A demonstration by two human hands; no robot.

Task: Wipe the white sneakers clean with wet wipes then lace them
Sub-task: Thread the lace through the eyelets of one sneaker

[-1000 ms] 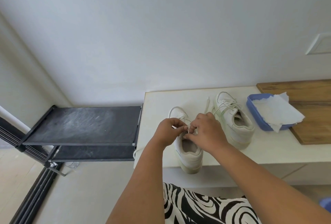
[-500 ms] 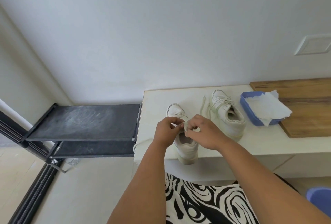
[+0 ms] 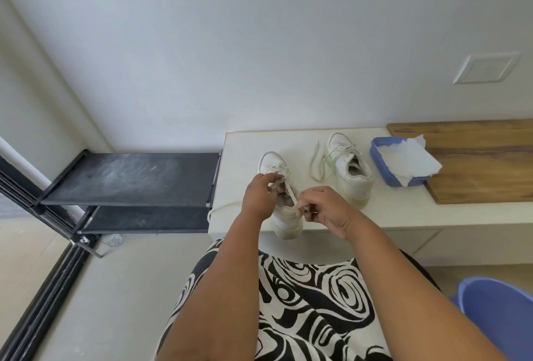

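At lower centre, a lace is pinched between the curled fingers of the right hand and drawn taut; the left hand grips the near sneaker at its eyelets, at the front edge of the white counter. Farther back, right of centre, a second sneaker is seen beside a blue tray holding wipes.

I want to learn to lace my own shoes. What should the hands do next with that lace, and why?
Probably pull the lace snug. The right hand pinches its end over the near sneaker, and the left hand grips the shoe near the eyelets. The lace stretches between them, seemingly just threaded, so tightening comes before the next eyelet.
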